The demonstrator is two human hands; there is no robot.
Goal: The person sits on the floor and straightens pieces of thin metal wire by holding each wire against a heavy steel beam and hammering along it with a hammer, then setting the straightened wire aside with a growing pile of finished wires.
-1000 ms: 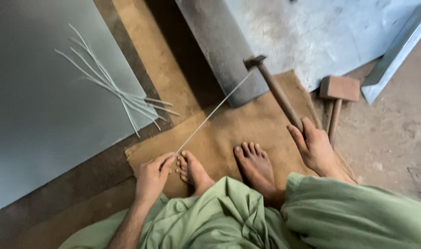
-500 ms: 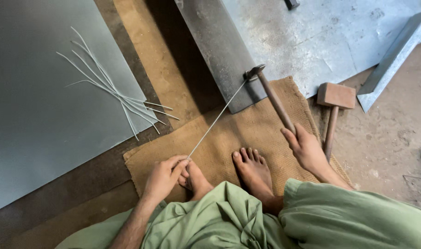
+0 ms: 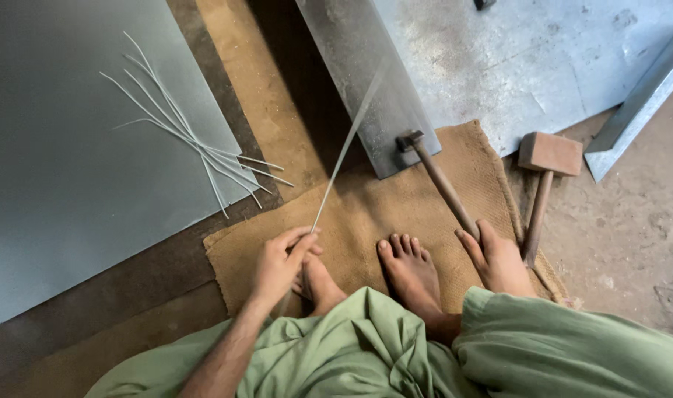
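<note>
the left hand point(image 3: 281, 262) pinches a thin metal strip point(image 3: 349, 140) lying over the metal block point(image 3: 366, 81), the right hand point(image 3: 498, 258) grips the hammer point(image 3: 439, 180), and a crooked hit could bend it.

We see a tan woven mat point(image 3: 395, 214), grey metal sheet point(image 3: 71, 162) at nine o'clock, green trousers point(image 3: 395, 354), brown-headed wooden mallet point(image 3: 546, 156).
</note>
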